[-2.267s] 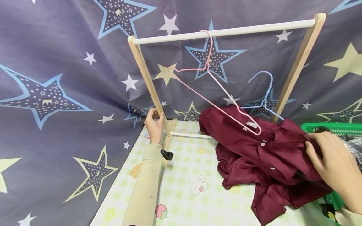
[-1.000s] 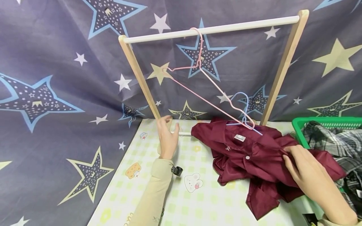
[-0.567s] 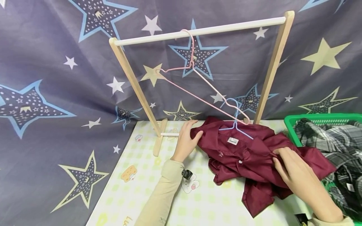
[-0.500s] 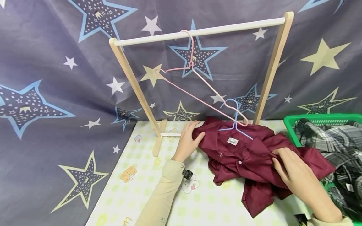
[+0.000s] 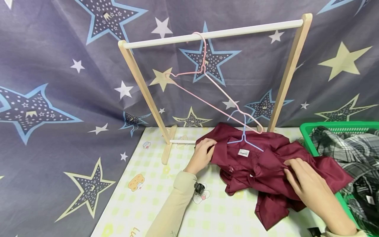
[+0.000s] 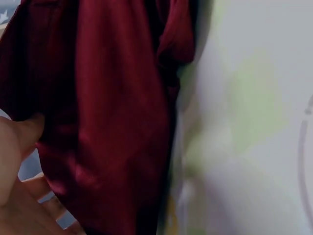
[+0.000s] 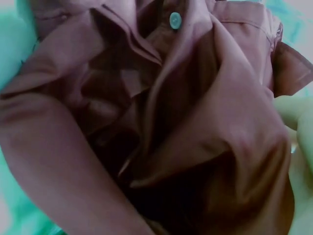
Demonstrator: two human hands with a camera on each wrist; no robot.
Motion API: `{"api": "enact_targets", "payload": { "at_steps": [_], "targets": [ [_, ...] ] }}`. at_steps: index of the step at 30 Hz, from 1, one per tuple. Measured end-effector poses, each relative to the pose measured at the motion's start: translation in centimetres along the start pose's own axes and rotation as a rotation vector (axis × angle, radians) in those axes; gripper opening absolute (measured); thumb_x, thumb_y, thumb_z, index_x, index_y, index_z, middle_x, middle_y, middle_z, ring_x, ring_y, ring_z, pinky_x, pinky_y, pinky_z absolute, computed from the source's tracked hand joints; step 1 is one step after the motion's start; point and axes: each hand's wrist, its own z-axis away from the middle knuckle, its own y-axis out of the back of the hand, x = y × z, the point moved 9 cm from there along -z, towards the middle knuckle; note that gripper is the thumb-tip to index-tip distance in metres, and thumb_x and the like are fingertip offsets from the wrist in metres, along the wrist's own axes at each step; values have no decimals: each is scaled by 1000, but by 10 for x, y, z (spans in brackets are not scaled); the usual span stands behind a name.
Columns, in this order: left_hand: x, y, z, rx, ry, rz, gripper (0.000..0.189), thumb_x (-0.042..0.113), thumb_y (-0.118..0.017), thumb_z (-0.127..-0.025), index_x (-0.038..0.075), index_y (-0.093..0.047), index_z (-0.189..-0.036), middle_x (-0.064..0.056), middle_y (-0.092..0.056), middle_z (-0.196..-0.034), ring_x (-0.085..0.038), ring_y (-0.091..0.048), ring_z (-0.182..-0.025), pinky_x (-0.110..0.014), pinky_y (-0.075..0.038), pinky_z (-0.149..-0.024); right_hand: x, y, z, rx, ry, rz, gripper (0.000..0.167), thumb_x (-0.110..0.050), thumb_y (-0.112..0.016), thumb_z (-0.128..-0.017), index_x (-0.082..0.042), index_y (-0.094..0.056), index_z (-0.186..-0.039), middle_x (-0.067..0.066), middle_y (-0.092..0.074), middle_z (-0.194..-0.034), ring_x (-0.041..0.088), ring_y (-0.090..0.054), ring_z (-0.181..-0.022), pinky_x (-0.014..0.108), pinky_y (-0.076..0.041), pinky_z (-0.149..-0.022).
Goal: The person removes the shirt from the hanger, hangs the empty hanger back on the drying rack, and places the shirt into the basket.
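Observation:
A maroon button-up shirt [image 5: 275, 174] hangs above the table on a blue hanger [image 5: 244, 131], whose hook stands up from the collar. Near the left shoulder, my left hand [image 5: 200, 157] grips the cloth; the left wrist view has the thumb and fingers [image 6: 36, 188] on either side of the shirt's edge [image 6: 117, 122]. My right hand [image 5: 311, 187] pinches the shirt front by the right side of the collar. In the right wrist view, folds of the shirt [image 7: 210, 127] cover most of the fingers. A pink hanger [image 5: 204, 69] hangs bare from the rack's bar, partly in front of the blue one.
The wooden clothes rack [image 5: 145, 92] with a white top bar [image 5: 245, 31] stands at the back. To the right, a green basket [image 5: 309, 141] holds plaid clothing [image 5: 343, 148]. A checked cloth [image 5: 160, 197] covers the table, and a starry curtain [image 5: 97, 59] hangs behind.
My left hand has left the rack's left post and taken hold of the shirt's left shoulder. The shirt and blue hanger have shifted left and lower, the right hand moving with them.

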Motion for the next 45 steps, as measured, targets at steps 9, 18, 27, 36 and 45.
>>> {"api": "enact_targets", "payload": {
  "at_steps": [9,18,27,36,45],
  "targets": [
    [-3,11,13,68,22,63,19,23,-59,-100,17,-73,-111,3,-68,-108,-14,-63,-108,-35,-46,-101,-2,-4,-1,14,33,-12,26,1,-72,-84,-13,-63,-104,-7,-55,-88,8,-46,-77,23,-36,-62],
    [2,19,14,96,94,233,32,27,-43,-107,12,-64,-127,-3,-70,-109,-15,-64,-107,-34,-50,-97,-2,-7,-1,54,77,-54,34,5,-75,-79,-13,-64,-105,-8,-55,-89,8,-46,-77,23,-37,-66],
    [16,9,18,73,111,179,29,33,-57,-101,17,-70,-121,-2,-63,-108,-19,-54,-109,-43,-37,-102,-3,-9,-1,62,66,-60,29,6,-73,-80,-11,-64,-102,-6,-56,-89,7,-46,-80,25,-37,-69],
    [36,14,14,228,80,231,25,27,-64,-97,13,-74,-114,-3,-65,-101,-19,-57,-102,-39,-41,-97,-6,-12,-4,69,91,-104,31,9,-74,-78,-13,-63,-97,-9,-54,-88,4,-44,-82,24,-37,-70],
    [61,20,12,336,69,273,24,27,-66,-95,13,-77,-112,-2,-69,-100,-19,-60,-101,-41,-41,-94,-12,-15,-9,83,106,-154,28,8,-72,-81,-13,-63,-96,-8,-56,-88,7,-47,-83,23,-38,-71]
  ]
}}
